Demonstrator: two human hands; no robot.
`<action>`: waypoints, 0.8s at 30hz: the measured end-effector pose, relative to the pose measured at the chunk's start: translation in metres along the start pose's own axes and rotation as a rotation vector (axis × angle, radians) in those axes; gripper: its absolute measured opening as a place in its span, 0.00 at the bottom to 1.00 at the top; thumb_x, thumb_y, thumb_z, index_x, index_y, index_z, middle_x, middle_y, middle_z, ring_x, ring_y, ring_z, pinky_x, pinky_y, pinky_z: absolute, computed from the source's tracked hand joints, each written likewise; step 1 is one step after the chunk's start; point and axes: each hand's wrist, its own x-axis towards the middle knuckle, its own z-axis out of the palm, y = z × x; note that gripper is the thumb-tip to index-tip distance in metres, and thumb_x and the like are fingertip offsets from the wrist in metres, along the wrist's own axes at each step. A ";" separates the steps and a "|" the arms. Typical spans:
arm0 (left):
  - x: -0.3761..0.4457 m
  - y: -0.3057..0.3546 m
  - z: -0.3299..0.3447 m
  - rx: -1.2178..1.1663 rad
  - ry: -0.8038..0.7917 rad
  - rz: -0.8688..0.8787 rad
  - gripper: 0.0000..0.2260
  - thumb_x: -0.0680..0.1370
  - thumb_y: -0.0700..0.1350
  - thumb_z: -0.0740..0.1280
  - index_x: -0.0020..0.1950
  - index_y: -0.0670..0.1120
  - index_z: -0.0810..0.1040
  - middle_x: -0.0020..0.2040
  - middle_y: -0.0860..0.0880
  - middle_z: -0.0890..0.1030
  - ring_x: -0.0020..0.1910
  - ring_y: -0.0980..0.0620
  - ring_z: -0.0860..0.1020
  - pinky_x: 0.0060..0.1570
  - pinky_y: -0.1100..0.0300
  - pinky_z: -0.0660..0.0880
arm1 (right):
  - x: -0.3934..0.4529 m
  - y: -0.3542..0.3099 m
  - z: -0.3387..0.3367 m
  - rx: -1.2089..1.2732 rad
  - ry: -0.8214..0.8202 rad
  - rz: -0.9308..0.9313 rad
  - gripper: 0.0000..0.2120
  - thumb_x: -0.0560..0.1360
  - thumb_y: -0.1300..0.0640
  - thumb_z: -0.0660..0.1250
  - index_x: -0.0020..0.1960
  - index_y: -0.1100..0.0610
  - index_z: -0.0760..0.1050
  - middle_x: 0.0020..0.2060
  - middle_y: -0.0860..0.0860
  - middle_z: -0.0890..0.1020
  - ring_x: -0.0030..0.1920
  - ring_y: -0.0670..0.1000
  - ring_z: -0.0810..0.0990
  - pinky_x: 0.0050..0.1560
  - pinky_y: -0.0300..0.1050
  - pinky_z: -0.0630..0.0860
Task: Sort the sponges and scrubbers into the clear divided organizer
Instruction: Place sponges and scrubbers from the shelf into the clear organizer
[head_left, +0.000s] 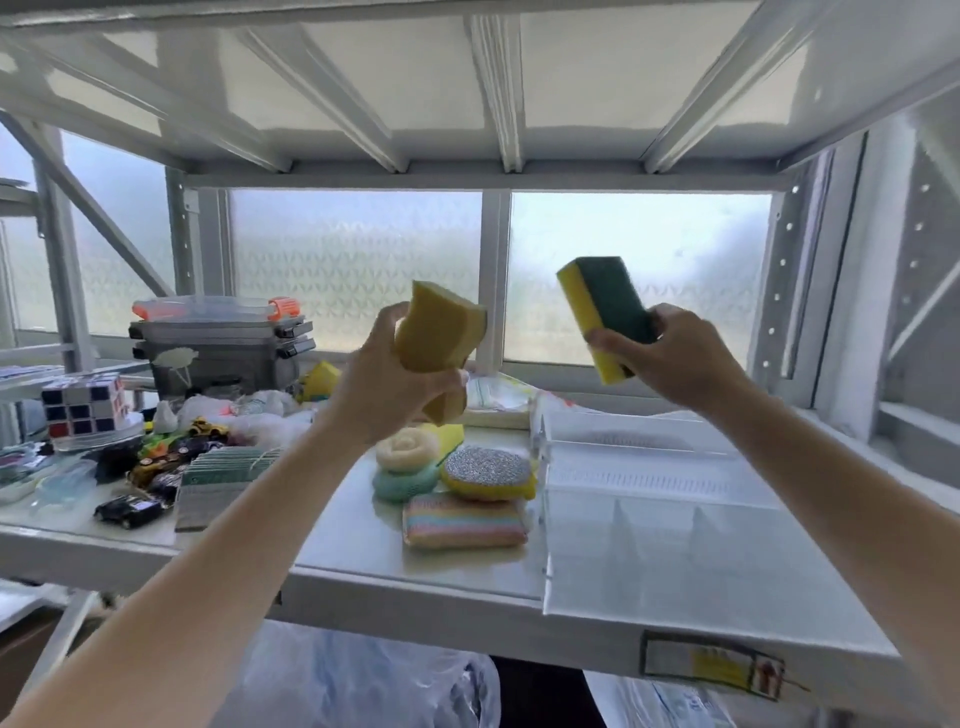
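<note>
Above the shelf (415, 566), I had both hands raised with a sponge in each. My left hand (387, 384) was clenched around a yellow waisted sponge (439, 338), and the foam visibly pinched in under the grip, so I judged it soft, light and springy: easy to hold at the narrow waist, no risk of breakage. My right hand (680, 353) grasped the lower half of a yellow-and-green scouring sponge (605, 312), thumb on one long side, fingers on the other. Its green abrasive face should give good friction, so I expected no slipping.

Below on the shelf lay the rest: a cream coiled scrubber (405, 449) atop a mint one (402, 483), a silver-topped round pad (488, 470), and a rainbow-striped sponge (462, 519), all just left of the clear divided organizer (649, 530). Its compartments looked empty, though the transparent walls made that hard to confirm. I reckoned the mesh scrubbers would squash loosely and were best pinched from the top. Toy cars (156, 467) and a puzzle cube (83, 402) sat well apart at the left.
</note>
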 end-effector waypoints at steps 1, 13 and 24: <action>-0.003 0.010 0.010 -0.074 -0.012 0.000 0.32 0.60 0.54 0.76 0.60 0.54 0.67 0.50 0.49 0.78 0.50 0.47 0.77 0.53 0.49 0.76 | 0.001 0.012 -0.009 0.010 0.017 0.043 0.27 0.69 0.39 0.69 0.54 0.62 0.75 0.43 0.57 0.80 0.41 0.55 0.78 0.35 0.45 0.73; -0.023 0.085 0.150 -0.314 -0.162 -0.106 0.38 0.57 0.57 0.79 0.62 0.51 0.67 0.54 0.50 0.77 0.53 0.48 0.78 0.51 0.46 0.78 | -0.013 0.116 -0.093 -0.127 0.156 0.271 0.33 0.70 0.40 0.69 0.63 0.63 0.66 0.50 0.55 0.75 0.46 0.54 0.73 0.37 0.43 0.68; -0.059 0.128 0.233 -0.275 -0.284 -0.126 0.35 0.64 0.59 0.75 0.63 0.48 0.64 0.50 0.53 0.75 0.46 0.54 0.75 0.42 0.57 0.75 | -0.004 0.134 -0.072 -0.177 0.043 0.326 0.31 0.70 0.50 0.69 0.65 0.64 0.61 0.53 0.59 0.77 0.53 0.60 0.78 0.45 0.51 0.75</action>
